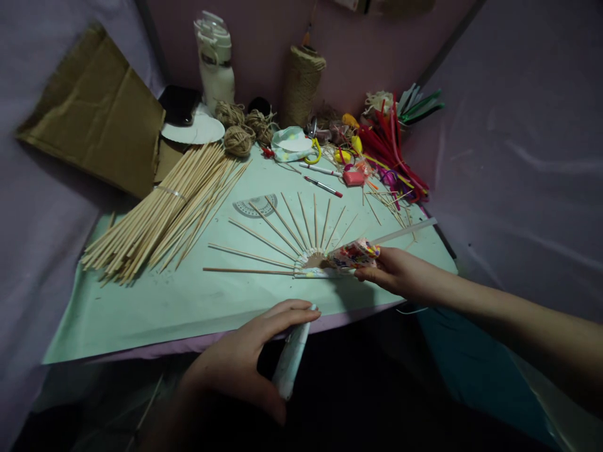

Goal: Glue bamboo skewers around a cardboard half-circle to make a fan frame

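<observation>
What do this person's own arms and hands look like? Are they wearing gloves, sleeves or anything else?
Both the left hand and the right hand are human and ungloved, with no ring to be seen. The right forearm is bare, with no sleeve, watch or cable visible. Beyond the left hand, shadow hides whether there is a sleeve.

The glue gun [351,253] has a multicoloured pattern. The sheet [164,314] is pale green, the bottle [218,81] white, the twine [301,88] brown.

Bottle [217,78] set behind twine balls [239,141]; twine spool [301,88] stood upright nearby; red pipe cleaners [389,147] heaped at right.
</observation>
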The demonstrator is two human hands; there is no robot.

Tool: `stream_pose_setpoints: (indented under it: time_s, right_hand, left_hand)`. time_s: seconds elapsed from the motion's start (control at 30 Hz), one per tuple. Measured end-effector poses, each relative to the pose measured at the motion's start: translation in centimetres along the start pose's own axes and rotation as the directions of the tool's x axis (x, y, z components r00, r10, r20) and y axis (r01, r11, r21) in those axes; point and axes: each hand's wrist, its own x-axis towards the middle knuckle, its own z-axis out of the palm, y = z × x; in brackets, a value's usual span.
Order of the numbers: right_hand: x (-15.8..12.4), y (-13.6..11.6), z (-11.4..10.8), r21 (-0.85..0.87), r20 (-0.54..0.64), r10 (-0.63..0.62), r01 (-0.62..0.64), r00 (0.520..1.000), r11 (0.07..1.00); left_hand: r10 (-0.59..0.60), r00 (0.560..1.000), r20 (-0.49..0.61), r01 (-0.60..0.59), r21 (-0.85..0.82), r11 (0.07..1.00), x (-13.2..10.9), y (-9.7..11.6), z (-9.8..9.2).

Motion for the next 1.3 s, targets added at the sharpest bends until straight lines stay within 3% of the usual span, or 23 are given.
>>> stream_pose_setpoints:
  time_s: [0.77, 1.03, 1.17, 1.3]
  right_hand:
    - [1.7, -0.4, 0.8, -0.028, 0.012, -0.154, 0.154, 0.988, 0.988]
    - [1.3, -1.1, 0.6, -0.023, 0.059, -0.126, 0.128, 0.99, 0.992]
    - [0.7, -0.6, 0.2, -0.064, 0.058, -0.054, 0.057, 0.997, 0.996]
    - [-0.6, -0.4, -0.9, 0.068, 0.014, -0.077, 0.076, 0.997, 0.995]
  left_hand:
    - [0.02, 1.0, -0.003, -0.02, -0.017, 1.0, -0.1, 0.3, -0.1]
    - [0.01, 1.0, 0.007, -0.01, -0.009, 1.0, 0.0, 0.1, -0.1]
    - [-0.001, 1.0, 0.013, 0.002, -0.016, 1.0, 0.0, 0.3, -0.1]
    - [-0.007, 1.0, 0.003, 0.007, -0.015, 1.0, -0.1, 0.1, -0.1]
